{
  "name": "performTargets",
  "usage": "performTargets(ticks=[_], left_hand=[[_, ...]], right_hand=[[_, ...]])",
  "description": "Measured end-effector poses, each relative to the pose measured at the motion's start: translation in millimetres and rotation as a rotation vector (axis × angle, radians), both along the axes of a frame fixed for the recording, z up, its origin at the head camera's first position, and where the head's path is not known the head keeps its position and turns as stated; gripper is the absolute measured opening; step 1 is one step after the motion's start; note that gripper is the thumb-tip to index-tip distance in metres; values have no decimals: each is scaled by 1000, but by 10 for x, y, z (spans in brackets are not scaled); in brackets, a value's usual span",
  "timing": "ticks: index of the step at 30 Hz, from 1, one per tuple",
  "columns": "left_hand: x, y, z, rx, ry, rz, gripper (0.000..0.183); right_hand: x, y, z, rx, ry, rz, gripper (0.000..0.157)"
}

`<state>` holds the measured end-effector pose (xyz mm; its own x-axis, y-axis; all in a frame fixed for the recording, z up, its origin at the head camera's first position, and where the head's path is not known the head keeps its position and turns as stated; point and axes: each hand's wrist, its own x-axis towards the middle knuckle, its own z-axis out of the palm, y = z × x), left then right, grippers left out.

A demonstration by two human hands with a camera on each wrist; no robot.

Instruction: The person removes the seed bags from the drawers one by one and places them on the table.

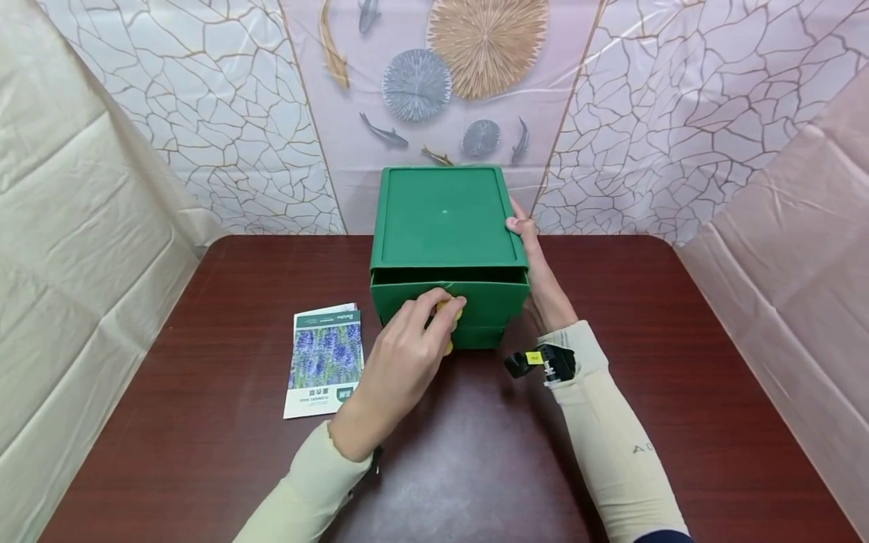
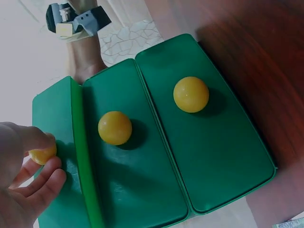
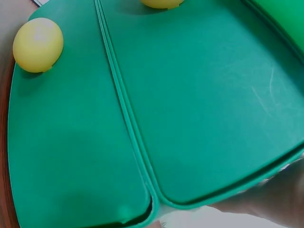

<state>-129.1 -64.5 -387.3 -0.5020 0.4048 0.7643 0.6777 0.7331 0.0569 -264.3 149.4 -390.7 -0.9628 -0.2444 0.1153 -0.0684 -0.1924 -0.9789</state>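
Observation:
A green drawer cabinet (image 1: 444, 219) stands at the back middle of the table, with three drawer fronts bearing round yellow knobs in the left wrist view. Its top drawer (image 1: 489, 302) sticks out a little, leaving a dark gap under the cabinet's top. My left hand (image 1: 397, 358) pinches the top knob (image 2: 46, 154) between thumb and fingers. The middle knob (image 2: 115, 128) and the bottom knob (image 2: 191, 94) are untouched. With my right hand (image 1: 543, 275) I hold the cabinet's right side, thumb at the top edge; most of those fingers are hidden behind it.
Flower seed packets (image 1: 326, 362) lie stacked on the dark red-brown table (image 1: 204, 422), left of the cabinet. A patterned curtain (image 1: 237, 113) hangs right behind the table's back edge, and pale cloth walls (image 1: 61, 264) stand on both sides.

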Motion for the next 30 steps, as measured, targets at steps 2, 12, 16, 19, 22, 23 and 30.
performTargets(ticks=[2, 12, 16, 19, 22, 23, 30], left_hand=[[-45, 7, -7, 3, -8, 8, 31], [-219, 35, -22, 15, -11, 19, 28], [-262, 45, -51, 36, 9, 9, 28], [-283, 40, -75, 53, 29, -6, 28], [-311, 31, -103, 67, 42, -25, 29], [-322, 28, -114, 72, 44, -31, 30], [-378, 5, -160, 91, 57, -55, 30]], right_hand=[[-7, -2, -8, 0, 11, 1, 69], [-53, -40, -15, -68, 45, 3, 73], [-44, -37, -5, -71, 40, -3, 73], [-46, -36, 3, -75, 32, -1, 74], [-51, -37, 15, -86, 31, 9, 73], [-52, -37, 18, -89, 31, 12, 73], [-51, -25, 31, -67, -1, 9, 75]])
